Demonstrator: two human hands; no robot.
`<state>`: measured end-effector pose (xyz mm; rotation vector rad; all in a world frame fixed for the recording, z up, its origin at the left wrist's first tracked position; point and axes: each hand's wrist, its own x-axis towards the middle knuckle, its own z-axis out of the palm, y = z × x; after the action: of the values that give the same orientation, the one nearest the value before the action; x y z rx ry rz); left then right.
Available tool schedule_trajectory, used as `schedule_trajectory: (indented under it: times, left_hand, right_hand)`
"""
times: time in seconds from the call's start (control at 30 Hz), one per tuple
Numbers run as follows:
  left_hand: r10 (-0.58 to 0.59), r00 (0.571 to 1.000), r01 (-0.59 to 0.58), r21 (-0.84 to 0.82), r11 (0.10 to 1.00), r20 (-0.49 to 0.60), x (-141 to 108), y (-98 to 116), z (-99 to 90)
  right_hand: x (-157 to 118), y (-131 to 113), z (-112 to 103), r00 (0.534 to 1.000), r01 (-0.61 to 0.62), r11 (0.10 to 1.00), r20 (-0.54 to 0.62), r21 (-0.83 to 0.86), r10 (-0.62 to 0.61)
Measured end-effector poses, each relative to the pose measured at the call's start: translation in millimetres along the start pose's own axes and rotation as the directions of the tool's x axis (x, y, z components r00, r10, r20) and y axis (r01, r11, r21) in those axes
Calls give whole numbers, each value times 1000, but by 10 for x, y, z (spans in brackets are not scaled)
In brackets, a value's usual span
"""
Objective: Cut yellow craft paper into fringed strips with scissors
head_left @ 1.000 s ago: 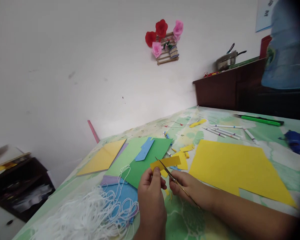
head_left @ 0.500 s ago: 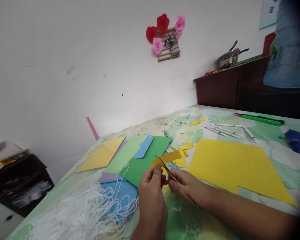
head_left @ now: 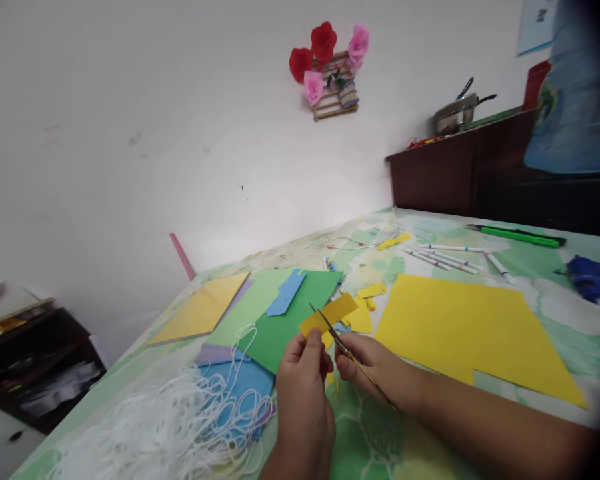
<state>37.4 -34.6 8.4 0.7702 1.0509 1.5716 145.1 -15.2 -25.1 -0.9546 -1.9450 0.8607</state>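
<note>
My left hand (head_left: 306, 373) pinches the lower left end of a small yellow paper strip (head_left: 341, 307). Scissors (head_left: 353, 358) are in my right hand (head_left: 373, 363), their blades crossing the strip just above my left fingertips. Both hands are close together over the table, near the edge of a green sheet (head_left: 280, 333). Small yellow scraps (head_left: 363, 319) lie just behind the scissors. To the right of my right hand is a large yellow sheet (head_left: 470, 327) with a notch in its lower edge.
White string (head_left: 150, 427) is heaped at the front left, partly over blue paper (head_left: 250, 393). A blue piece (head_left: 286, 293) lies on the green sheets. Several white markers (head_left: 443, 258), a green cutter (head_left: 520, 236) and a blue object (head_left: 593, 280) are at the right.
The yellow strip has tilted, its free end now higher and farther left. The hands stay in nearly the same place, and the whole view has shifted slightly.
</note>
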Motion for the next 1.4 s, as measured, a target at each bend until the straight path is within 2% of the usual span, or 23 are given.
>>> schedule_trajectory:
  times: [0.37, 0.57, 0.83, 1.17, 1.4]
  left_hand:
    - [-45, 999, 45, -36, 998, 0, 9, 1, 5]
    - [-30, 999, 29, -38, 999, -29, 12, 11, 15]
    - [-27, 999, 26, -20, 999, -36, 15, -13, 3]
    - [-1, 998, 2, 11, 1000, -57, 17, 27, -12]
    - [17, 998, -13, 61, 998, -58, 6, 8, -7]
  right_hand:
    - [0, -21, -23, 1000, -6, 999, 15, -31, 7]
    - [1, -33, -26, 999, -29, 998, 24, -48, 31]
    - [7, 8, -15, 1000, 12, 996, 30, -88, -9]
    - [8, 10, -16, 999, -21, 996, 45, -82, 24]
    - [1, 13, 0, 999, -1, 999, 33, -49, 3]
